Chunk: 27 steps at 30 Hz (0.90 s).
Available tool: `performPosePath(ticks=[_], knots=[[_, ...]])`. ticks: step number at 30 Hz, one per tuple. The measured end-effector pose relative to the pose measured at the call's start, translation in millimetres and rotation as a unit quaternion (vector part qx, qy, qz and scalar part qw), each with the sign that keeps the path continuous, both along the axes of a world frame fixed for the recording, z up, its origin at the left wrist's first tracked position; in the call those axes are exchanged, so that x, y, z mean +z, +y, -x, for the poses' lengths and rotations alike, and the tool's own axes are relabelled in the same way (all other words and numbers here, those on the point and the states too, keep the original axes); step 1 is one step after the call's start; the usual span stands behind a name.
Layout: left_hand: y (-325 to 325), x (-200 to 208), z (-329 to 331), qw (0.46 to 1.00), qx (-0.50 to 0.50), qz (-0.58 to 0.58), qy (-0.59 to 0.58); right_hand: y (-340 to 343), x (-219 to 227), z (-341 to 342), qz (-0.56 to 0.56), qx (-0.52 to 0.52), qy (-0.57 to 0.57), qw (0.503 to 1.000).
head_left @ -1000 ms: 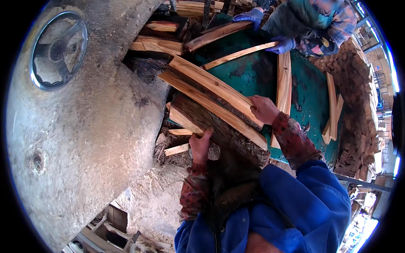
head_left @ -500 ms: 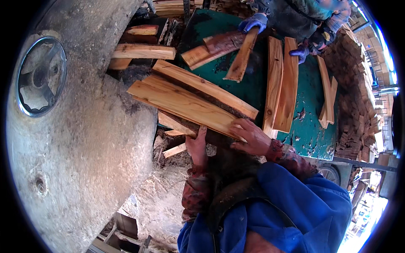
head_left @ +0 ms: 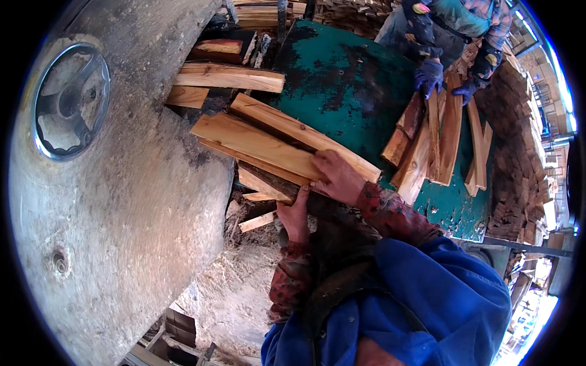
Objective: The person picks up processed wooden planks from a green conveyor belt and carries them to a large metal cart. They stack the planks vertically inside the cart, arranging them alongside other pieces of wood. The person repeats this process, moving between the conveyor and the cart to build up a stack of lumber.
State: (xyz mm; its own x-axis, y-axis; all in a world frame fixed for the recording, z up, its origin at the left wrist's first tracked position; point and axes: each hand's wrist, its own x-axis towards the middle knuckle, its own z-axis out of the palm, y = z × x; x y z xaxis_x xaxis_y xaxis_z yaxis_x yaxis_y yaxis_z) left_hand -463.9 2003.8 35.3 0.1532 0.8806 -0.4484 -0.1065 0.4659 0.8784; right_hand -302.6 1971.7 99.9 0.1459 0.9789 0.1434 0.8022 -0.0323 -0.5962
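Observation:
Slanting across the near left part of the green table lies a pale wooden board (head_left: 256, 143), stacked on at least one more board. My right hand (head_left: 340, 178) grips this top board near its right end, fingers bent over it. At the near edge of the stack is my left hand (head_left: 295, 218), its thumb up against the wood and its other fingers hidden beneath. A longer wooden plank (head_left: 305, 135) with a dark bark edge lies just behind the stack. Under the boards, a short wood piece (head_left: 261, 181) sticks out to the left of my left hand.
Across the green table (head_left: 329, 79), a co-worker's gloved hands (head_left: 428, 78) hold several boards (head_left: 450, 134). Two crossed strips (head_left: 478, 152) lie at the right. A large worn panel with a handwheel (head_left: 70, 102) stands at left, near other planks (head_left: 229, 77). Stacked wood (head_left: 513, 152) rises beyond the table.
My right hand has slid left and up along the board, closer to my left hand. The co-worker's boards have been gathered together to the right. The whole view has shifted slightly.

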Motion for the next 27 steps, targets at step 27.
performPosePath(ticks=[27], knots=[[1.5, 17.2, 4.0, 0.993, 0.010, 0.064, -0.097, 1.9, -13.2, -46.9, 0.022, -0.052, -0.103, 0.993]])
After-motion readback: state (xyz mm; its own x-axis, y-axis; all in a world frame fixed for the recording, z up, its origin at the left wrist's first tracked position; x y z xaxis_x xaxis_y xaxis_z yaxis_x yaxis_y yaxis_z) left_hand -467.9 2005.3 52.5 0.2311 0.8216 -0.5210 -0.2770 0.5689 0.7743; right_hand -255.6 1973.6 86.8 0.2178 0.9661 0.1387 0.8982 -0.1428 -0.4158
